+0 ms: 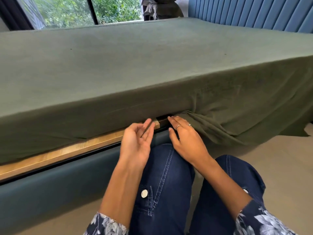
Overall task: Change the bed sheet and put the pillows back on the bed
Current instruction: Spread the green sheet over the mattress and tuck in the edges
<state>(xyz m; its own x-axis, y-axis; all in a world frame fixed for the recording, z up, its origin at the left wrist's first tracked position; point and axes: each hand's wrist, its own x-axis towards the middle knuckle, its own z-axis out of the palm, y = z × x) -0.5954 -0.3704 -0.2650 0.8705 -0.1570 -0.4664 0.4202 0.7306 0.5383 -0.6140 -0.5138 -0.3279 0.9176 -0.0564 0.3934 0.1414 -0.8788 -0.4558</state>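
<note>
Along the left, the dull olive-green cotton bed sheet [118, 65] is already tucked between the mattress and the pale wooden ledge [67, 152] of the dark teal padded bed frame [50, 180], though it puckers there, and a hard pull further right could drag that tucked run back out. The left hand [135, 141] hovers palm-up just beside the ledge's end, its grip wide and holding nothing. The right hand [184, 138], with rings on two fingers, lies flat with straight fingers touching the bunched sheet at the gap under the mattress; its grip is also loose, closed on nothing. Pushing in there risks pinching fingertips between mattress and ledge. To the right the sheet hangs untucked in a loose fold [254, 116] down to the beige floor [254, 146], where it could be knelt on and pulled askew. No pillows are in view.
</note>
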